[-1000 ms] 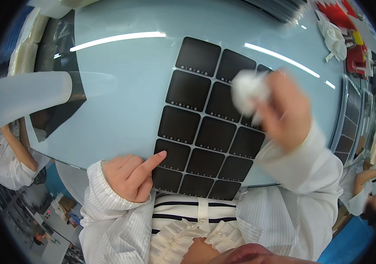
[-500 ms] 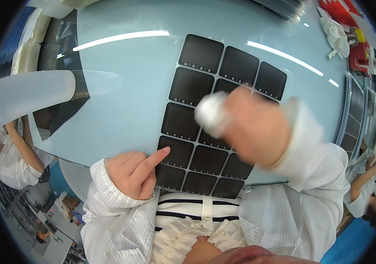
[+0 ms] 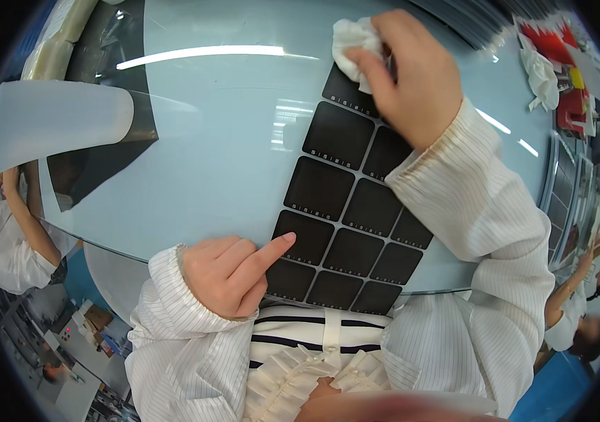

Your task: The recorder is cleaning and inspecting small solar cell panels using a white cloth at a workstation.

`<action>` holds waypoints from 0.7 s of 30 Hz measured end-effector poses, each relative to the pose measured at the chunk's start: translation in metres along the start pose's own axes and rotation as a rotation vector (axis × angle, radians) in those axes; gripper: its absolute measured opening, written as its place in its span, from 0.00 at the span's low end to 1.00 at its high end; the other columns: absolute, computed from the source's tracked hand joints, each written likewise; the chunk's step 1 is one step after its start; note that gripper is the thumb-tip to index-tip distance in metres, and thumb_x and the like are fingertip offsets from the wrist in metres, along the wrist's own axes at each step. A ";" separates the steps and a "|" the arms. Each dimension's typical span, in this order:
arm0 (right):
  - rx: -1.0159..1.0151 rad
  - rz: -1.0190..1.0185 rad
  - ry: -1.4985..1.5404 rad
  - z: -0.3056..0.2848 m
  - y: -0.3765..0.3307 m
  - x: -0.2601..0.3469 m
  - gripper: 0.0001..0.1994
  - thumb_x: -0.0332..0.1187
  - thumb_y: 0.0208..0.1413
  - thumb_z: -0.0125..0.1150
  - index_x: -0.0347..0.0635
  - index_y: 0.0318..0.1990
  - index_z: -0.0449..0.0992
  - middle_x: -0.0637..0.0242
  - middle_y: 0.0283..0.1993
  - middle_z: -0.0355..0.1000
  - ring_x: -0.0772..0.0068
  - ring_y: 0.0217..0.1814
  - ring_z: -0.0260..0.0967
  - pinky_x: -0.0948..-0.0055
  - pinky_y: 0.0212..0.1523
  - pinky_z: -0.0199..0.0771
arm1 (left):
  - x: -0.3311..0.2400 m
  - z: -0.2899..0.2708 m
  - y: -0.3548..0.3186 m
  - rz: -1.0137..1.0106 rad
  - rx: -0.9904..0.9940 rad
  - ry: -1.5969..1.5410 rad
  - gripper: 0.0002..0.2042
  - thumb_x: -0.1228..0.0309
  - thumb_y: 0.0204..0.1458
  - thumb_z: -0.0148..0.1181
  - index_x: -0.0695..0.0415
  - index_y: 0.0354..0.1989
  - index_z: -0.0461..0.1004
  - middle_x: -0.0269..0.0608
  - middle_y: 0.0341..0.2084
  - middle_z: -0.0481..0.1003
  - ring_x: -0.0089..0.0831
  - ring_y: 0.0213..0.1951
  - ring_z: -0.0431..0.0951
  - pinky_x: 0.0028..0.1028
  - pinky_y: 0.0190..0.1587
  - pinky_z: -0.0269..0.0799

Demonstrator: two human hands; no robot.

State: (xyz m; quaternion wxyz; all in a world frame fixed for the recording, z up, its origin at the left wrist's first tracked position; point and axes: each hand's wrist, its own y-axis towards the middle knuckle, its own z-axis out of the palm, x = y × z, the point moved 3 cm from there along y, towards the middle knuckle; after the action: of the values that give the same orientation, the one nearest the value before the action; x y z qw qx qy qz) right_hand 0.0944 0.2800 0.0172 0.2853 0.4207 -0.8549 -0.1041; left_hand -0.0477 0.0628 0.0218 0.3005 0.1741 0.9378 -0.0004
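Note:
A sheet of black rounded rectangles (image 3: 331,186) in rows, split by pale lines, lies slantwise on the pale blue tabletop (image 3: 222,155). Each rectangle has a row of small light marks along its lower edge. At the sheet's far end, my right hand (image 3: 419,84) is closed on a crumpled white cloth (image 3: 353,53), pressed against the top row and hiding part of it. My left hand (image 3: 226,274) holds nothing. Its index finger is stretched out onto a rectangle near the sheet's left edge, while the other fingers curl in beside it.
A translucent white plastic piece (image 3: 68,123) juts in from the left above dark film (image 3: 103,169). Stacked sheets (image 3: 454,21) stand at the far edge. Red items and a white bag (image 3: 540,74) sit far right. People work at both sides, one with a bent arm (image 3: 36,221) at left.
My right hand has moved away from me with the cloth, from mid-sheet to its far end. The sheet appears slightly further right in view, and my left finger stays on it.

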 end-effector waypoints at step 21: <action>0.050 -0.071 0.053 -0.002 -0.017 0.017 0.09 0.28 0.49 0.59 0.36 0.37 0.69 0.56 0.31 0.67 0.55 0.26 0.67 0.67 0.26 0.67 | -0.002 0.002 0.001 -0.011 -0.023 0.017 0.28 0.82 0.27 0.52 0.62 0.46 0.74 0.33 0.12 0.56 0.27 0.12 0.59 0.25 0.14 0.58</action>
State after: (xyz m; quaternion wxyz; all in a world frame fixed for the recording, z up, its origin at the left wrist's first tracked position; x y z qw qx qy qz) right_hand 0.0987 0.2565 0.0185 0.2936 0.4602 -0.8339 -0.0815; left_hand -0.0449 0.0631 0.0217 0.2944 0.1654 0.9412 0.0100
